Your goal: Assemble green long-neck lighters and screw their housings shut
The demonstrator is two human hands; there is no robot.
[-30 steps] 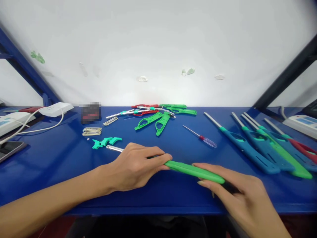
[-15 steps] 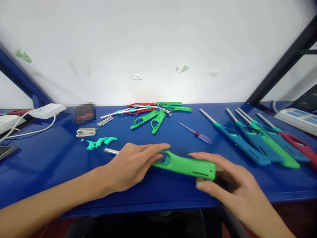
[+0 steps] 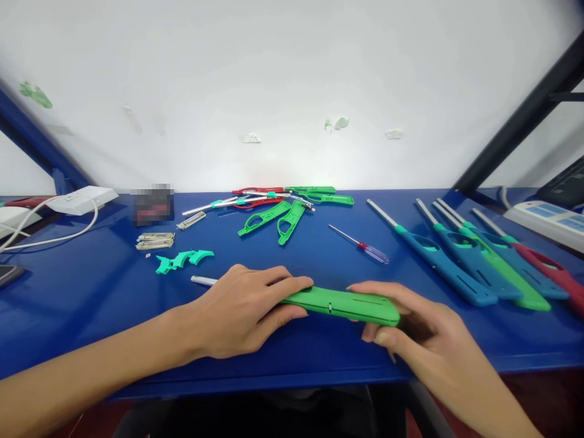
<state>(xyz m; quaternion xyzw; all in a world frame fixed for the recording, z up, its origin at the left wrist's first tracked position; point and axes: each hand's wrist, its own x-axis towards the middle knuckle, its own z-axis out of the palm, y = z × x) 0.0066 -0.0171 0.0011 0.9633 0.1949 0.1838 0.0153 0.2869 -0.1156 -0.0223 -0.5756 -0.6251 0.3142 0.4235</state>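
A green long-nosed lighter lies crosswise just above the front of the table, its narrow edge with a seam and small slot facing me. My left hand is wrapped round its front half and hides the trigger opening. The metal tube pokes out on the left of that hand. At the butt end, my right hand holds the lighter between thumb and fingers. Beyond lie loose green handle halves and a screwdriver with a clear purple handle.
Assembled lighters in blue, green and red lie at the right, near a white power strip. Teal triggers and clear fuel tanks sit at the left. Red shells and metal tubes are heaped by the wall.
The lighter has rolled about its length, so its seamed narrow edge now faces me rather than its broad side. My right thumb has shifted slightly at the butt end.
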